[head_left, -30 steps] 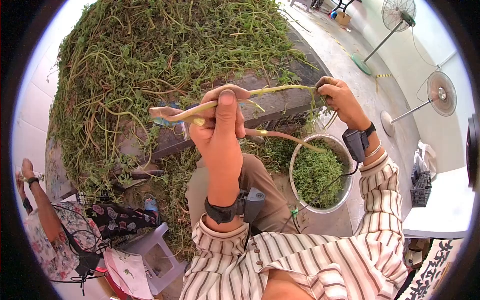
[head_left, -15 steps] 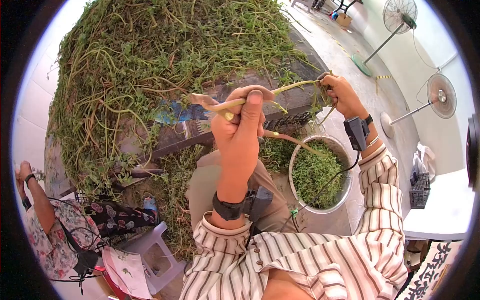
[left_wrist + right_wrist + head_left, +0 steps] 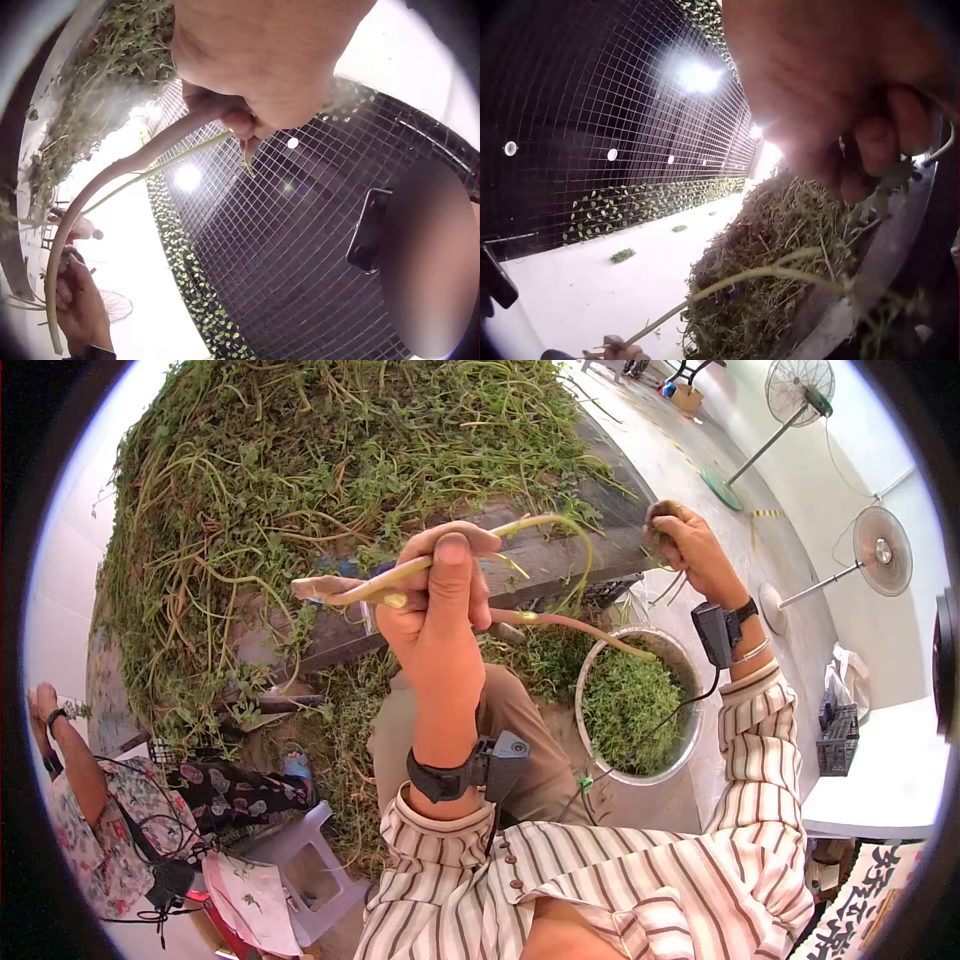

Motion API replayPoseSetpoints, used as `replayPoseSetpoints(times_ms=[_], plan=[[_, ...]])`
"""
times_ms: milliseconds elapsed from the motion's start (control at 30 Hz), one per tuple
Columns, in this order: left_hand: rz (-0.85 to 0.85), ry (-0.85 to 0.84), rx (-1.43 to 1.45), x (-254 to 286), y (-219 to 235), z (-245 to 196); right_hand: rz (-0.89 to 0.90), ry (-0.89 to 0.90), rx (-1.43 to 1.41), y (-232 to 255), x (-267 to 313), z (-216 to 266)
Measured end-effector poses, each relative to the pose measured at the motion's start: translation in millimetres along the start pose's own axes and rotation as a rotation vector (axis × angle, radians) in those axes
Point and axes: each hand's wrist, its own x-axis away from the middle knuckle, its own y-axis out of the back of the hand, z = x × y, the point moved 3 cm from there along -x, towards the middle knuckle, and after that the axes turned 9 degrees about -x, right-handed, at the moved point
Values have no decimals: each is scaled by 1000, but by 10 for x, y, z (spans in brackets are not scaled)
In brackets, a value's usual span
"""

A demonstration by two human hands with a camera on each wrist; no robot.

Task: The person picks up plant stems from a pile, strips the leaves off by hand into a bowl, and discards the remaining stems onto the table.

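Note:
My left hand (image 3: 440, 600) grips a few thick plant stems, with the thumb upright against them. Their pale cut ends poke out to the left. From the same grip a thin green stem (image 3: 586, 555) arches over to the right and droops. A reddish stem (image 3: 570, 624) reaches out below it, its tip over the round tub (image 3: 692, 735). Farther right, apart from the arching stem, my right hand (image 3: 692, 550) has curled fingers around short thin stem pieces (image 3: 668, 590) that stick out beneath. In the right wrist view a leafy bit (image 3: 892, 180) shows by those fingers.
A large heap of leafy stems (image 3: 350, 450) covers the table, its dark edge (image 3: 600, 565) just behind my hands. Small greens (image 3: 630, 710) fill the tub. Another person (image 3: 110, 810) sits at left beside a pale plastic stool (image 3: 322, 822). Standing fans (image 3: 884, 548) are at right.
The thin green stem, earlier stretched between both hands, has come away from my right hand and now bends down. My left hand moved right, then back left.

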Motion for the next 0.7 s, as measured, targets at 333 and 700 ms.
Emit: replayPoseSetpoints(times_ms=[333,700], plan=[[-11,-47,34,-6,36,-58,382,-254,12,-436,218,-141],[-68,-42,65,-20,88,-70,435,-327,-23,-534,267,-214]])
